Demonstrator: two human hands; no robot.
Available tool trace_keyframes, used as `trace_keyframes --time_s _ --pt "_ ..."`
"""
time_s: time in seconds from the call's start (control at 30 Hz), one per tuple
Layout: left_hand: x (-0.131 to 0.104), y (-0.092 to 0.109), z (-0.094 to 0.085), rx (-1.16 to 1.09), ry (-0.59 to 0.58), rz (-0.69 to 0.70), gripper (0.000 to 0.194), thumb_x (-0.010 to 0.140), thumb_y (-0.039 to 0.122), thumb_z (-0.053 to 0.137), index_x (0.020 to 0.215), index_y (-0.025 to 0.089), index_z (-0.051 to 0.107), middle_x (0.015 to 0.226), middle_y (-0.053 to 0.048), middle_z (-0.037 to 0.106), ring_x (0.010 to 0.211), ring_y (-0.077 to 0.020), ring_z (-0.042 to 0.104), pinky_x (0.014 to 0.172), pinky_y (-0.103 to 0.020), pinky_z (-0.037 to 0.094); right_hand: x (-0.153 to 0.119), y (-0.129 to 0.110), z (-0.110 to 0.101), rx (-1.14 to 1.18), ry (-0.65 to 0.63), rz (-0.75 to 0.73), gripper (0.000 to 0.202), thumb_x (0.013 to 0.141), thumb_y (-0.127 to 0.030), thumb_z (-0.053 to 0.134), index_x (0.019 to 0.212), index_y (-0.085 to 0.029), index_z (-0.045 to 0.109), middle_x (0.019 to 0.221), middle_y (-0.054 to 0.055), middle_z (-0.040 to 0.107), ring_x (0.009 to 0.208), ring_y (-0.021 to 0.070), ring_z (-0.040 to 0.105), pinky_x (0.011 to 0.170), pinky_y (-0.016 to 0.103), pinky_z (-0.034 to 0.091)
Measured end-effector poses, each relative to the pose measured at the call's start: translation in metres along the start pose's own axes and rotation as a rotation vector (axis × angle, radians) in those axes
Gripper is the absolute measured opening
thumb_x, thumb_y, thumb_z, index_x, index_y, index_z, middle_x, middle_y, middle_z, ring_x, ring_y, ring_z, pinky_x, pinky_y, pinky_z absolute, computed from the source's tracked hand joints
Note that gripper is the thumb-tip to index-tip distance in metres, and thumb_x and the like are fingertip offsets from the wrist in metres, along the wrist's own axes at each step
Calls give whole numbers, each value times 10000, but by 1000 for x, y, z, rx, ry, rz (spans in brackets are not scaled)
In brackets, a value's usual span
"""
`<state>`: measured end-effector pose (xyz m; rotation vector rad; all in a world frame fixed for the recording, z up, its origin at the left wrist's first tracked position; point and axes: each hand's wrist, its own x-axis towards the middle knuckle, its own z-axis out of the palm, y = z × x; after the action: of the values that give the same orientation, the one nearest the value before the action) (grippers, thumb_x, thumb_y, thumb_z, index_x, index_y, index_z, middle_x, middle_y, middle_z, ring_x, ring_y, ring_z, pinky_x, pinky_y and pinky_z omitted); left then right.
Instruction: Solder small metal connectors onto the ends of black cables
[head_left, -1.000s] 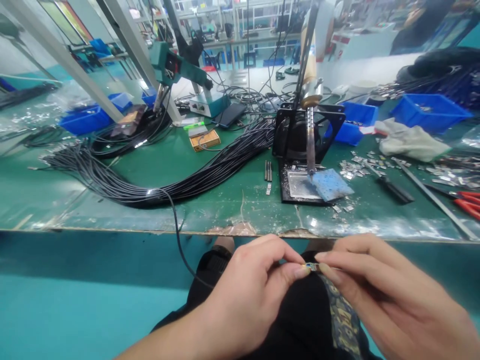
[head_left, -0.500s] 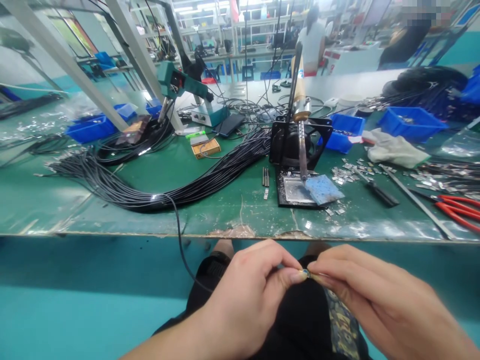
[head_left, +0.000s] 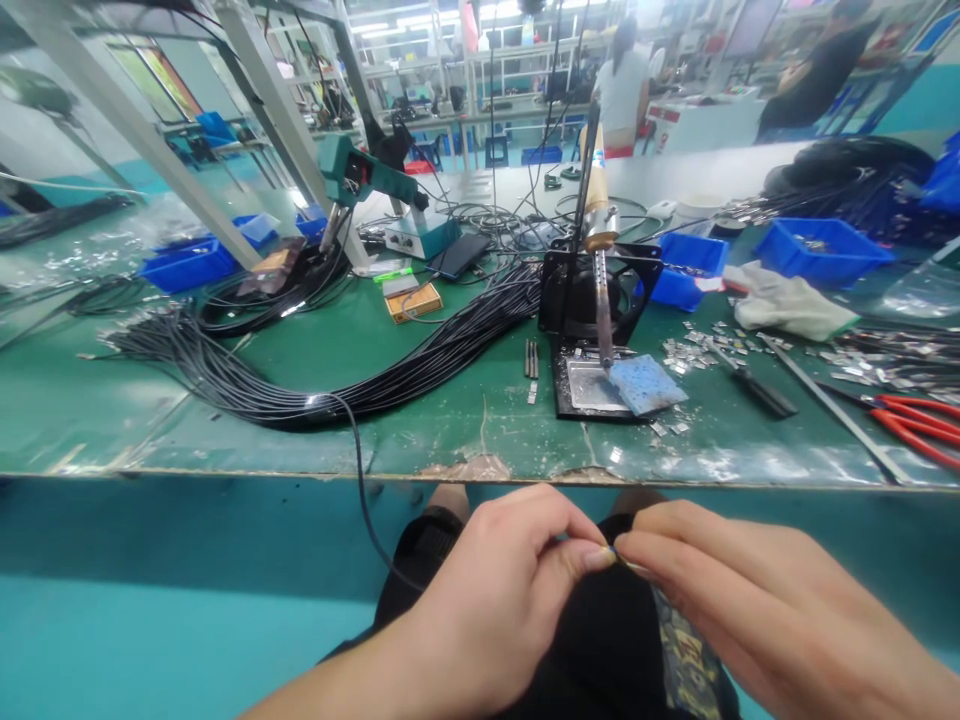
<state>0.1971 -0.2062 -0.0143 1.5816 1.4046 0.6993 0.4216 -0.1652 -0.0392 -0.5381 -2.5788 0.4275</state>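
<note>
Above the lap, my left hand (head_left: pixel 517 580) pinches the end of a black cable (head_left: pixel 362 500), where small coloured wires show at the fingertips. The cable runs from under this hand up to a large bundle of black cables (head_left: pixel 300 395) on the green table. Fingertips of my right hand (head_left: pixel 720 570) meet those of my left at the wire ends; its thumb and fingers are pressed together, and a thin pale sliver shows beneath them. What exactly my right hand grips is too small and hidden to name.
A soldering iron (head_left: pixel 602 290) leans in its stand above a blue sponge (head_left: pixel 646 384). Red-handled pliers (head_left: pixel 919 420), a black-handled tool (head_left: pixel 761 392) and scattered metal pieces lie right. Blue bins (head_left: pixel 821 250) stand farther back. The table's front edge (head_left: pixel 300 478) lies beyond my hands. People are in the background.
My right hand has shifted slightly, its fingers straighter and closer together at the wire ends. My left hand has barely moved. The view has tilted very slightly.
</note>
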Motion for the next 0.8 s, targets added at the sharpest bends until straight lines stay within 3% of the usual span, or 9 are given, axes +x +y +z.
trace_keyframes --time_s 0.23,0.33,0.43,0.6,0.8 --pt "-3 2 0 -36 -4 -15 146 981 207 625 860 202 705 893 26 711 860 -124 649 797 -225 476 -2 -1 -6 -48 15 1 354 985 -80 428 1293 -182 569 1116 99 720 927 187 730 710 255 590" --pt "-5 1 0 -56 18 -19 135 977 216 637 864 202 708 899 21 719 863 -131 657 803 -232 479 -1 -2 -6 11 107 113 216 1002 -152 503 1145 -236 640 1029 35 734 864 143 733 708 202 588" --pt "-7 -1 0 -93 48 -11 124 981 228 640 885 206 715 902 16 715 859 -133 658 797 -235 482 2 -7 -2 174 246 323 125 1006 -238 562 968 -257 680 847 -32 726 710 86 716 629 118 559" --pt "-10 -6 3 -150 85 23 138 993 279 633 910 202 713 941 -6 709 881 -144 659 808 -249 496 5 -17 12 595 84 641 231 1033 -390 534 1028 -270 731 827 -37 724 710 97 700 637 134 556" --pt "-12 -7 6 -178 93 18 166 998 309 621 914 199 711 949 -27 700 878 -167 646 804 -287 499 3 -23 22 651 129 676 235 1025 -407 543 1010 -270 734 817 -41 705 718 94 654 648 135 524"
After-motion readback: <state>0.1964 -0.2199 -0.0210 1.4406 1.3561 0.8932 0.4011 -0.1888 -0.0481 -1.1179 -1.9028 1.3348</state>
